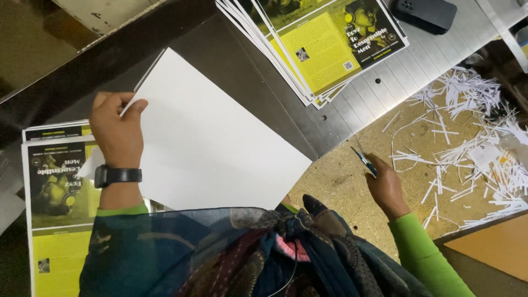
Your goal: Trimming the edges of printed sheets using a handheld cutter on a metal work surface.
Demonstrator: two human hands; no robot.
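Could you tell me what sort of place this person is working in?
Probably a print or bindery workshop. Stacks of printed yellow covers lie on a ribbed metal table, white paper trimmings litter the floor, and the left hand holds a white sheet while the right hand grips a small blue-handled cutter.

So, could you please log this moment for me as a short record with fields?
left hand: left hand holds the edge of a white sheet, blank side up
right hand: right hand holds a small blue-handled cutting tool
left stack: yellow and black printed covers under the left arm
upper stack: fanned printed covers
floor: white paper strips
also there: dark phone
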